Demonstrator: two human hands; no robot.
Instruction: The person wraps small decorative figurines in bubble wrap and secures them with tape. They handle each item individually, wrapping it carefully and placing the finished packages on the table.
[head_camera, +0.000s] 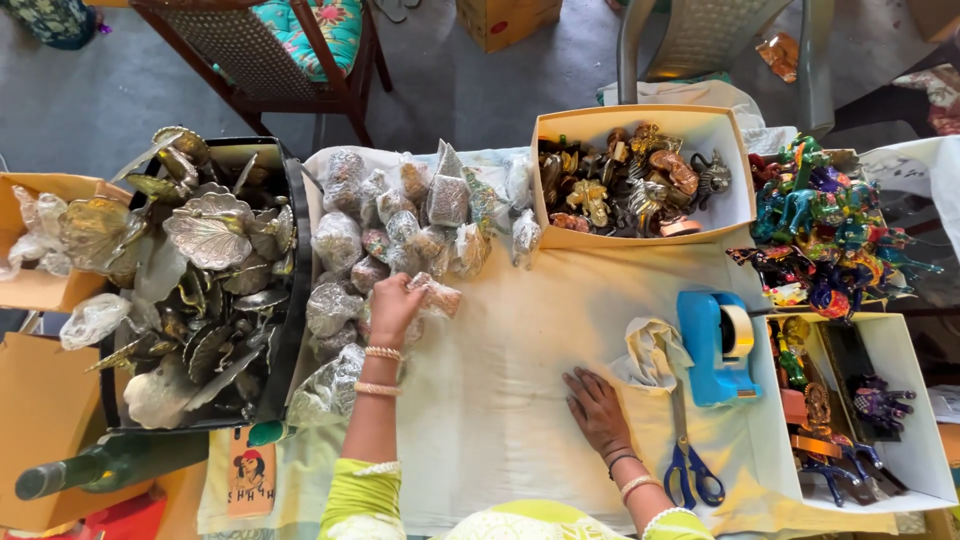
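Gripping a wrapped figurine (432, 296) at frame centre-left, the left hand (393, 308) is joining many wrapped ones (400, 225); unwrapped figurines (630, 185) are waiting; right hand (595, 405) is resting flat, open, on the bench (520, 340).

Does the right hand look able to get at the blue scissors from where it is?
Probably yes. The right hand lies flat and empty on the cloth, and the scissors lie just beside it, uncovered. Only bare cloth lies between them; the tape dispenser sits farther back, out of the way.
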